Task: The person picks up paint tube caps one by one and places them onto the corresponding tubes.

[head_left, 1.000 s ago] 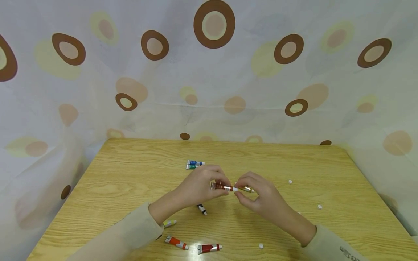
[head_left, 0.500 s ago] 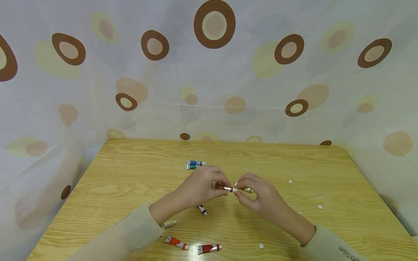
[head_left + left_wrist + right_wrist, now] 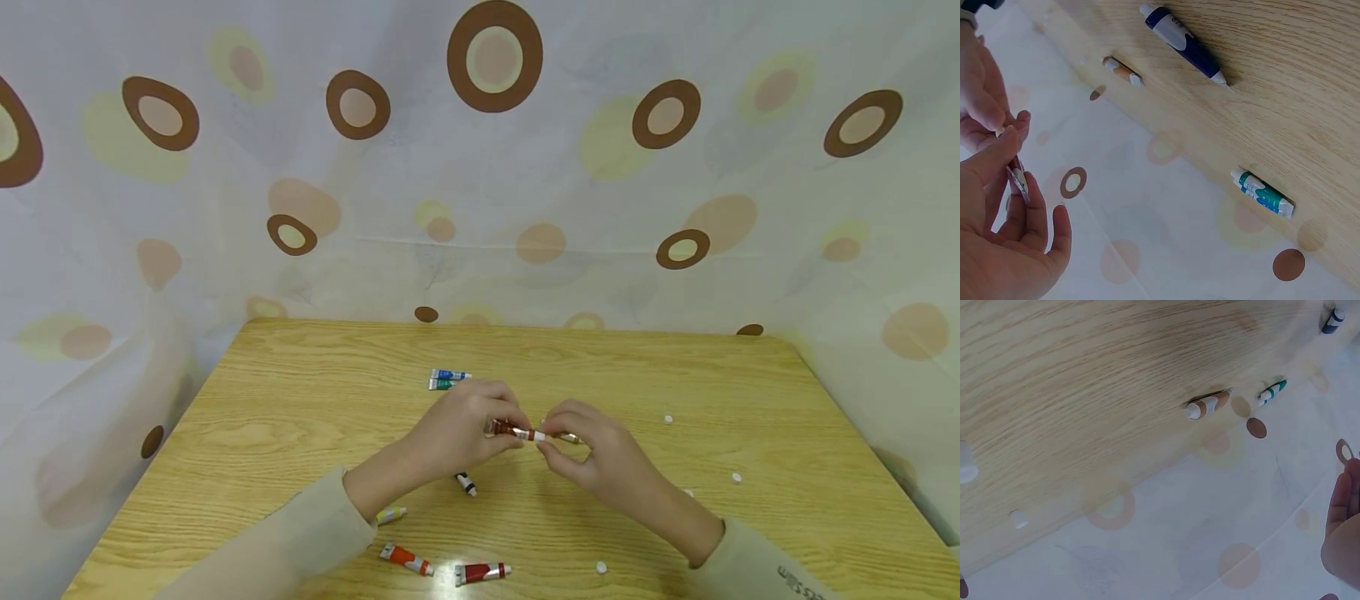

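My left hand (image 3: pixel 472 421) grips a small brown-red paint tube (image 3: pixel 517 431) between thumb and fingers, its capped end facing right. At that end, the thumb and forefinger of my right hand (image 3: pixel 600 442) pinch the white cap (image 3: pixel 539 436). The left wrist view shows both hands meeting at the tube (image 3: pixel 1017 175), with its lower end among the left fingers. An ochre tube (image 3: pixel 570 437) lies on the table behind the right fingers, partly hidden. Under the left wrist a black-and-white tube (image 3: pixel 466 483) shows only in part.
Blue (image 3: pixel 450 375) and green (image 3: pixel 442 385) tubes lie together beyond the left hand. Nearer are yellow (image 3: pixel 391 515), orange (image 3: pixel 406 558) and red (image 3: pixel 482 572) tubes. Loose white caps, one at front (image 3: pixel 601 567) and one farther right (image 3: pixel 737 478), dot the wooden table (image 3: pixel 315 367). A patterned curtain surrounds it.
Both hands stay nearly in place around the tube. The right fingertips shift slightly at the cap, showing more of its white end than half a second ago.
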A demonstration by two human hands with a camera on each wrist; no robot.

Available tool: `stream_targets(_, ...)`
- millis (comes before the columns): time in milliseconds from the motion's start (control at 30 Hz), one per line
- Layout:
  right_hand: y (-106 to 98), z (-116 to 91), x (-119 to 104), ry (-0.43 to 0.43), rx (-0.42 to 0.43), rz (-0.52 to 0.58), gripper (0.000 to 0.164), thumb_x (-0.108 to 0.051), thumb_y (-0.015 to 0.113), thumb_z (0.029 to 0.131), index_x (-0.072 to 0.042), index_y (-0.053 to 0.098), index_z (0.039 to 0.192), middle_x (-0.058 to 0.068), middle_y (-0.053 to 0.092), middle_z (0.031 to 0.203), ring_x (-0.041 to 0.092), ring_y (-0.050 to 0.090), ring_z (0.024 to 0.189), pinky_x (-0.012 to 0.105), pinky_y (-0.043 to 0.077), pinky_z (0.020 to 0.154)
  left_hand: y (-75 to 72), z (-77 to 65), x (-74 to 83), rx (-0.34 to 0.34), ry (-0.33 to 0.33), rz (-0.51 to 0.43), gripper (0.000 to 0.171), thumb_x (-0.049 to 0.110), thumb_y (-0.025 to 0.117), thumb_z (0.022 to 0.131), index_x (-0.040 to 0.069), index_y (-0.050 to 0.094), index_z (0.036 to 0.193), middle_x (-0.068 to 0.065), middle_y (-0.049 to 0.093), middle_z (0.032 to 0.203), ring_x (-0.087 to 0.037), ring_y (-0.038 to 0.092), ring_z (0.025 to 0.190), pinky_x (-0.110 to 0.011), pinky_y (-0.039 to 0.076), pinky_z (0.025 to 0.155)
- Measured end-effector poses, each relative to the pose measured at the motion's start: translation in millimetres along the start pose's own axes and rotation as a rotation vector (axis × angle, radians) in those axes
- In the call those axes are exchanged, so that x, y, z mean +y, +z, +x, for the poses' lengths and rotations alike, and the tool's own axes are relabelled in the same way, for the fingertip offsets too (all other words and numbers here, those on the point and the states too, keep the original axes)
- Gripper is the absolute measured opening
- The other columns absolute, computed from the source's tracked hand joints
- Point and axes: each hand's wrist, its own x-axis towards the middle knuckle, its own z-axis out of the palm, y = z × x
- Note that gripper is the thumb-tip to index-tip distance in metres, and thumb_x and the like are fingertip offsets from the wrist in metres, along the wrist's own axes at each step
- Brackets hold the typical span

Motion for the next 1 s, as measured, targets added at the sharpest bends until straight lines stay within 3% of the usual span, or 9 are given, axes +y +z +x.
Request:
stream_targets(167, 1.7, -0.2, 2.7, -0.063, 0.053, -0.034, 0.015, 0.000, 0.078, 0.086, -0.010, 0.071, 0.095, -0.001, 0.069, 0.096, 0.012, 0.066, 0.082, 0.016, 0.056, 0.078, 0.0, -0.7, -1.1, -0.002, -0.010, -0.019, 0.011, 0.016, 0.085, 0.085, 0.014, 0.081, 0.095, 0.004, 0.072, 0.092, -0.006, 0.065, 0.077, -0.013, 0.050, 0.073)
stream_targets(367, 2.4, 1.8, 2.5, -0.068, 0.059, -0.036, 0.010, -0.003, 0.078, 0.089, -0.011, 0.072, 0.092, -0.001, 0.070, 0.095, 0.012, 0.068, 0.081, 0.013, 0.056, 0.079, 1.4, -1.3, -2.1, 0.022, 0.018, 0.024, 0.011, 0.017, 0.086, 0.084, 0.015, 0.082, 0.094, 0.005, 0.073, 0.092, -0.004, 0.065, 0.076, -0.019, 0.050, 0.077)
stream_targets(567, 1.7, 4.9, -0.1, -0.046, 0.040, -0.038, 0.017, 0.004, 0.080, 0.083, -0.009, 0.072, 0.090, -0.001, 0.070, 0.094, 0.012, 0.069, 0.081, 0.016, 0.058, 0.076, 0.2, -1.4, -3.1, 0.030, 0.018, 0.039, 0.012, 0.018, 0.087, 0.083, 0.015, 0.082, 0.094, 0.005, 0.073, 0.091, -0.005, 0.065, 0.076, -0.018, 0.049, 0.075)
stream_targets(767, 1.3, 7.9, -1.1, -0.036, 0.042, -0.079, 0.023, 0.008, 0.082, 0.075, -0.007, 0.072, 0.090, -0.001, 0.069, 0.093, 0.013, 0.069, 0.079, 0.010, 0.055, 0.077, -1.7, -1.7, -5.6, 0.021, 0.010, 0.019, 0.016, 0.022, 0.084, 0.085, 0.013, 0.082, 0.098, 0.004, 0.072, 0.092, -0.005, 0.064, 0.075, -0.011, 0.047, 0.070)
stream_targets(1000, 1.8, 9.7, -1.1, -0.022, 0.035, -0.081, 0.024, 0.007, 0.083, 0.076, -0.008, 0.072, 0.090, -0.002, 0.069, 0.092, 0.012, 0.068, 0.079, 0.009, 0.054, 0.078, -3.3, -2.1, -6.3, 0.042, 0.043, 0.169, 0.012, 0.022, 0.087, 0.084, 0.018, 0.082, 0.094, 0.008, 0.072, 0.091, -0.008, 0.066, 0.083, -0.026, 0.052, 0.082)
